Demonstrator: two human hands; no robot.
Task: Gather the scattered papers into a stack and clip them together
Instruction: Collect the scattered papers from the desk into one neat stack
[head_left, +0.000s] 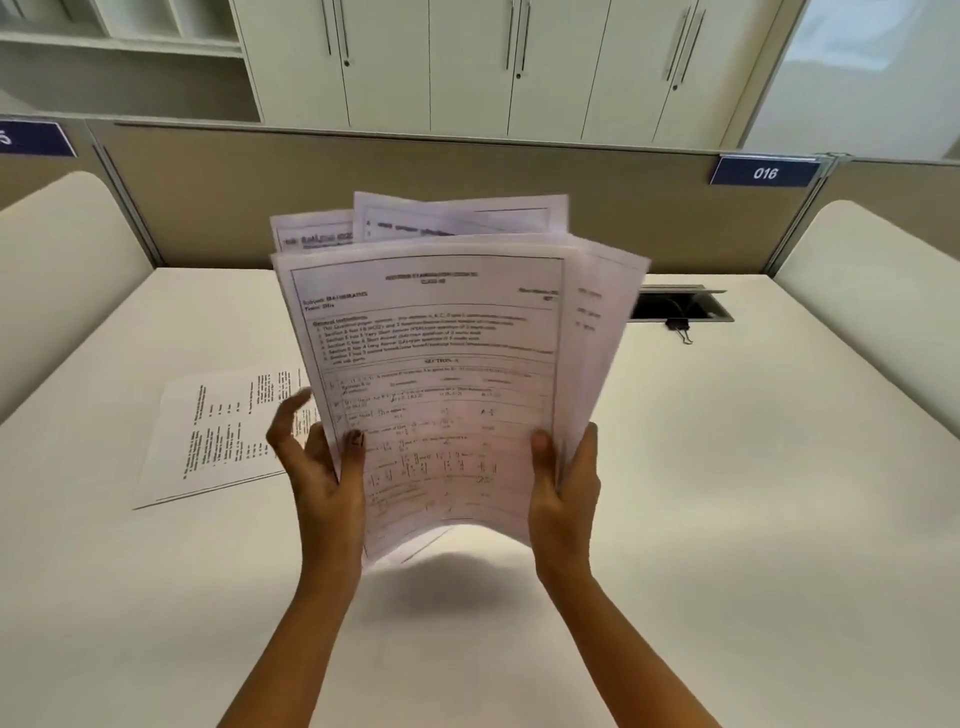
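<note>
While both hands held it above the middle of the desk (727, 519), the sheaf of papers (436, 364) stood upright, uneven, sheets fanned out at the top. Left hand (322, 467): thumb on the front page, fingers partly spread behind, grip on the left edge. Right hand (566, 483): grip pinching the right edge. One loose sheet (218, 436) lay flat toward the desk's left edge. Binder clip (680, 328) sat near the far edge, beside the cable slot (675, 305).
</note>
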